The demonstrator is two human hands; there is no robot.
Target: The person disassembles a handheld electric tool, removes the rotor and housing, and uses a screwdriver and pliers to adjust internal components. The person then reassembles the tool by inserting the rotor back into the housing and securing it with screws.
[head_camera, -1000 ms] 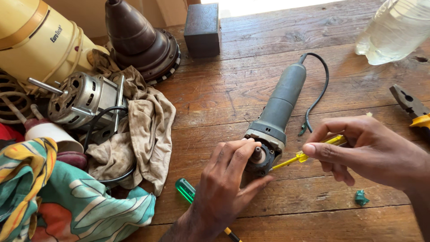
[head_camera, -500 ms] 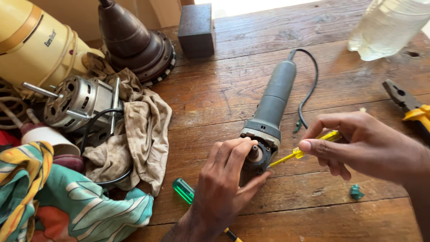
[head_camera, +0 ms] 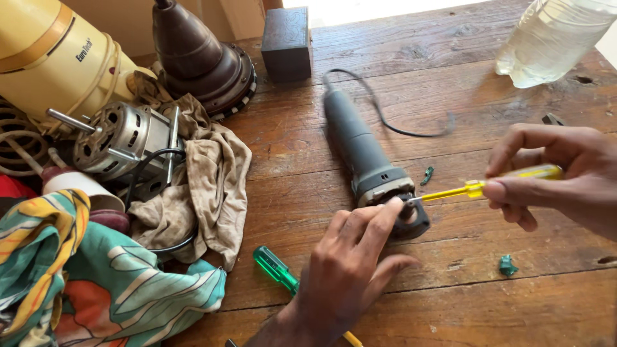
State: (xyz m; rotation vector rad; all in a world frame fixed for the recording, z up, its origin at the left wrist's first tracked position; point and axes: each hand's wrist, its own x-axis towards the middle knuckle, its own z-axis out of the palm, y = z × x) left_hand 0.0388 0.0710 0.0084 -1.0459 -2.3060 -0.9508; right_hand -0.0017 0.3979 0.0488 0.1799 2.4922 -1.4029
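A grey angle grinder point(head_camera: 360, 144) lies on the wooden table point(head_camera: 450, 295) with its head toward me and its black cord point(head_camera: 398, 125) curling behind it. My left hand point(head_camera: 350, 266) rests on the grinder's head, fingers pressing its near side. My right hand point(head_camera: 556, 170) pinches a yellow-handled screwdriver point(head_camera: 479, 187) whose tip touches the head's right side. A green-handled screwdriver point(head_camera: 276, 270) lies partly under my left wrist.
A dirty rag point(head_camera: 205, 193), an electric motor point(head_camera: 122, 141), a cream appliance housing point(head_camera: 58, 58), a brown cone-shaped part point(head_camera: 196, 58) and patterned cloth point(head_camera: 96, 289) crowd the left. A dark block point(head_camera: 286, 42) and plastic bottle point(head_camera: 553, 38) stand behind. Small green bits point(head_camera: 508, 265) lie at right.
The grinder's body has swung so its tail now points to the back left instead of the back right. My hands stay on its head with the screwdriver.
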